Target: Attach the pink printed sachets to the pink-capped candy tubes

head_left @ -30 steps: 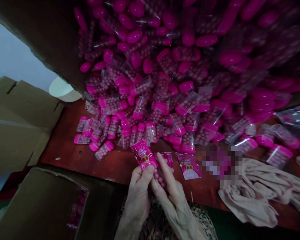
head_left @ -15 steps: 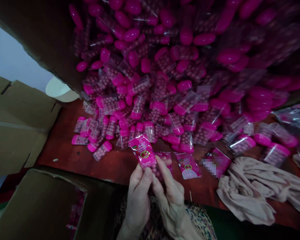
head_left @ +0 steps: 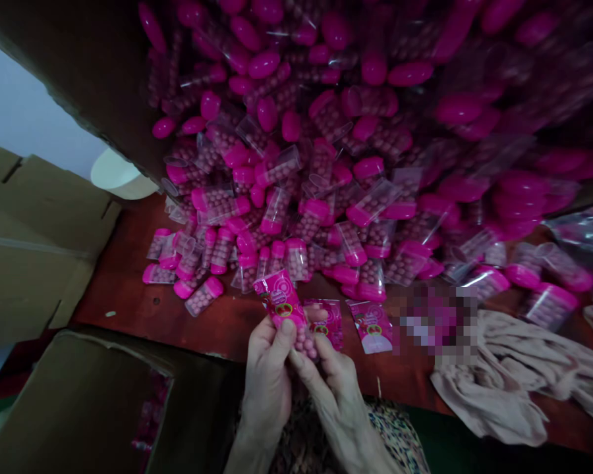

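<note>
Head view: at far left, a pale blue-grey wall (head_left: 34,99) rises behind folded brown cardboard (head_left: 34,263). Next comes a whitish round bowl (head_left: 121,176), at the edge of a worn, dark red table (head_left: 138,316) that runs across beneath everything. Lighting is dim, and the upper right falls into shadow. A crumpled beige cloth (head_left: 514,382) lies at the table's right, below a clear plastic bag (head_left: 583,243).

The left hand (head_left: 267,375) is closed around a pink packet (head_left: 279,296), its thumb pressed flat on the front near the lower end. The packet leans, upper end to the left, against a small clear container (head_left: 306,341) full of pink beads. The right hand (head_left: 338,388) grasps that container from the right and below, thumb and bent forefinger against it. Both things are above the table's near edge, in front of the wearer's patterned clothing (head_left: 393,428).

At lower left, an open carton (head_left: 74,401) holds pink items (head_left: 151,415), too dark to make out. Across the middle and right spreads a heap of bead-filled containers (head_left: 277,168) with glossy pink caps, tumbled at all angles. Two flat packets (head_left: 370,326) lie just right of the held one; further right, a pixelated patch hides detail.
</note>
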`<state>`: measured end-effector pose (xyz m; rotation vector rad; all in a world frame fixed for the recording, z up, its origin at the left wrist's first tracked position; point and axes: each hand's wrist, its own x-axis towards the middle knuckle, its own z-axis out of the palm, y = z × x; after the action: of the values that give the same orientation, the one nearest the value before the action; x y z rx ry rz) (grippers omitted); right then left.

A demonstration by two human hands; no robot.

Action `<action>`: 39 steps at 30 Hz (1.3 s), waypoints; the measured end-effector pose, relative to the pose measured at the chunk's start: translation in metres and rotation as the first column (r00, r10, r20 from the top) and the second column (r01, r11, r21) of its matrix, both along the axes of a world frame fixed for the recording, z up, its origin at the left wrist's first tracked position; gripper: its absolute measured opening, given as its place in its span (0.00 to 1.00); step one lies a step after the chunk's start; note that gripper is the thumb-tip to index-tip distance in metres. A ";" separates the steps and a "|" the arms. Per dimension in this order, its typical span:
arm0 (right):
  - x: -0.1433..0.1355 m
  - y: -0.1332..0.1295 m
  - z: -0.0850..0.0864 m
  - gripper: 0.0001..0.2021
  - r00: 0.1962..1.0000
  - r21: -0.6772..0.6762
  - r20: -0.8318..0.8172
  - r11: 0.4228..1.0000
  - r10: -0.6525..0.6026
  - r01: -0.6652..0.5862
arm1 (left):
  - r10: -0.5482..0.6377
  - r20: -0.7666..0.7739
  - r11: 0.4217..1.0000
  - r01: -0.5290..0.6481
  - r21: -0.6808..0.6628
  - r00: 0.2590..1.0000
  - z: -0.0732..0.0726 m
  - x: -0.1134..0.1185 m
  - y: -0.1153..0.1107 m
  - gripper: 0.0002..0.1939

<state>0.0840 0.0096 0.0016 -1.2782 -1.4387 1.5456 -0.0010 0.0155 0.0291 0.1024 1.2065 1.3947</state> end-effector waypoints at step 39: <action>0.023 0.022 0.009 0.16 0.937 -0.017 0.040 0.938 0.347 -0.347 | -0.055 0.076 0.994 0.062 -0.092 0.996 -0.003 -0.004 -0.012 0.20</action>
<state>0.1067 0.0318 0.0106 -1.1089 -1.7599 1.7601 -0.0050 0.0038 0.0264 0.0208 1.1971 1.2777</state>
